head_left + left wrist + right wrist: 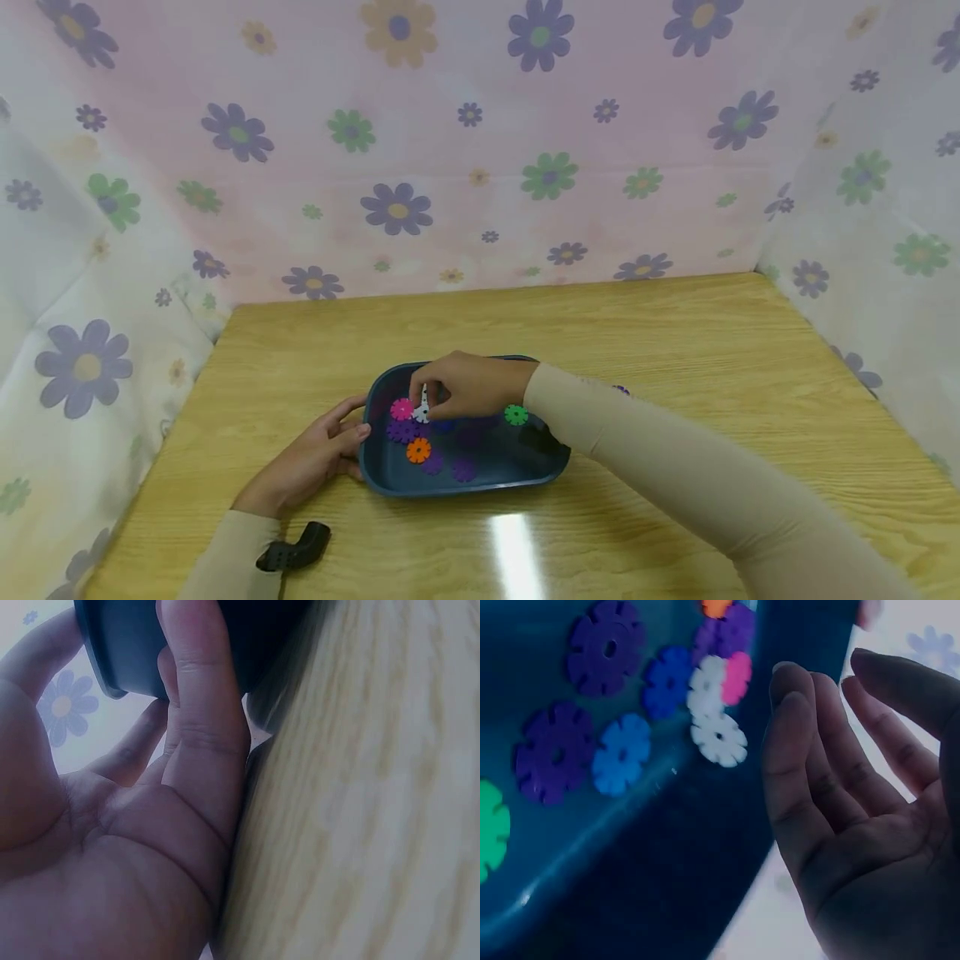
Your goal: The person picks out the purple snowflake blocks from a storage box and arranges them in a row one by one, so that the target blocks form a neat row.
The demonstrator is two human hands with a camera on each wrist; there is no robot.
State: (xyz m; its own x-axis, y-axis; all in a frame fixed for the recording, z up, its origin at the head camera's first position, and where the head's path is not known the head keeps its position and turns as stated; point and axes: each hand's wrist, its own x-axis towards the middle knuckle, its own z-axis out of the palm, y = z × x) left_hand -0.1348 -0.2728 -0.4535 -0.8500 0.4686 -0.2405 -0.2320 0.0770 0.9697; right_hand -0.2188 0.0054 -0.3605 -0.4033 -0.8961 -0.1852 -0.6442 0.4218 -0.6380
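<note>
- Head view: left grip (318, 454) holds the tray (510, 458) at nine o'clock; right sleeve (637, 454) hides its two-o'clock corner.
- White discs (727, 746) lie at ten o'clock, beneath the right grip (468, 385), fingers parted, empty.
- Right wrist only: light-blue disc (622, 755).

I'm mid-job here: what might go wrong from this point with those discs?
1. The right hand, close to the white discs, might disturb the pink disc, which lies against one of them.
2. The left hand rests against one end of the tray; an uneven push could make it slide.
3. The right sleeve partly hides a small purple thing beyond it, which could be overlooked or knocked.
</note>
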